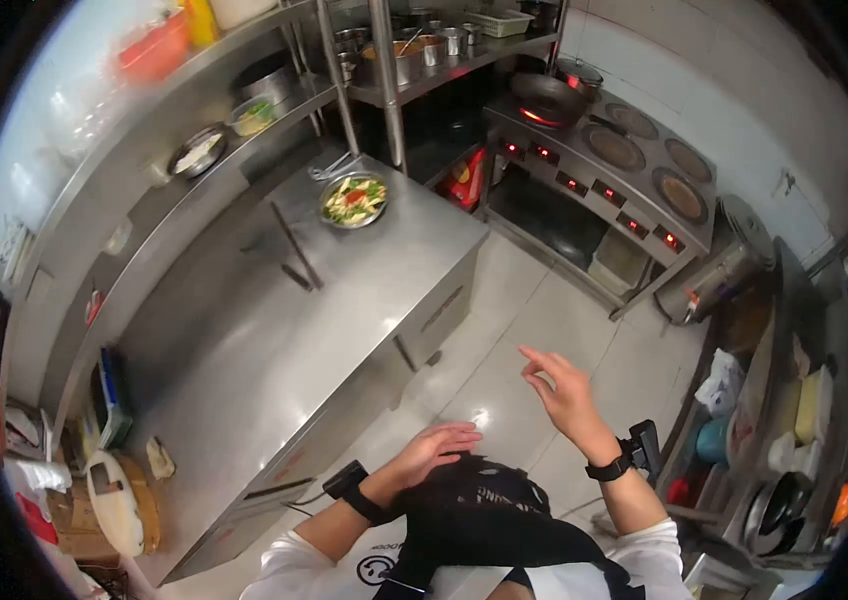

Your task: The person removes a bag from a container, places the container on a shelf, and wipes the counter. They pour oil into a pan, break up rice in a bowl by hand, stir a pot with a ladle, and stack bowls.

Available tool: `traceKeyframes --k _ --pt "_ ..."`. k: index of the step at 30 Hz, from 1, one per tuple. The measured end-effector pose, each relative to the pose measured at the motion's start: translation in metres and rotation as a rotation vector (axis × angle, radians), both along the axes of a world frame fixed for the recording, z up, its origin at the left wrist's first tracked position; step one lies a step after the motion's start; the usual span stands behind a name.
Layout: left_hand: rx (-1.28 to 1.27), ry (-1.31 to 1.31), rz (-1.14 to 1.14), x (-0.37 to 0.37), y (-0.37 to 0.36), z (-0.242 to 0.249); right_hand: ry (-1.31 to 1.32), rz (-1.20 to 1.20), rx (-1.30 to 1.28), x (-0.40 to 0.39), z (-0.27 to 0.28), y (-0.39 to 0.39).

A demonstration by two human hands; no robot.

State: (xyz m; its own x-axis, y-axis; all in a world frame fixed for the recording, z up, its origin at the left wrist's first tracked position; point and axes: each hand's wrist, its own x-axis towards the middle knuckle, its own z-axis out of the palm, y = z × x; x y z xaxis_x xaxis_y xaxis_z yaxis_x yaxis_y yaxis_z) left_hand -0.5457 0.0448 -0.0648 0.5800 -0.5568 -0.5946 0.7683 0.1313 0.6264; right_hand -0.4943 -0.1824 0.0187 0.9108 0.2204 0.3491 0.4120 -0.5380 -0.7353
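My left hand [434, 452] is raised in front of my chest, beside my dark cap or apron front, with fingers stretched out and nothing in them. My right hand [561, 392] is held up over the tiled floor. Its fingers are loosely bent, thumb apart, and it holds nothing. Each wrist carries a black strapped device, one on the left [349, 488] and one on the right [634, 452]. Neither hand touches the steel counter [274, 340] to the left. At its far end sits a metal bowl of chopped vegetables [354, 200] with a red heap on top.
Ahead stands a multi-burner stove [614, 150] with a wok [549, 97] on it. A round cutting board [116, 505] leans at lower left. Shelves [324, 95] hold bowls and pots. Along the right runs a cluttered rack [754, 430]; a large metal pot [719, 265] stands beside the stove.
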Motion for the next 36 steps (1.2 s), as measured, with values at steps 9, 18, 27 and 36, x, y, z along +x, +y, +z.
traceKeyframes --k 9,18,27,36 --pt "-0.059 -0.165 -0.055 0.204 -0.08 0.014 0.133 0.001 -0.059 0.207 -0.029 -0.053" --pt "0.201 -0.228 0.53 0.367 -0.133 -0.019 0.308 0.314 -0.161 0.486 -0.138 -0.056" --pt "0.661 -0.17 0.925 0.414 -0.121 -0.081 0.478 0.413 -0.412 0.683 -0.331 0.031" --pt "1.603 -0.388 0.626 0.434 -0.133 -0.174 0.466 0.533 0.61 0.77 -0.601 0.134"
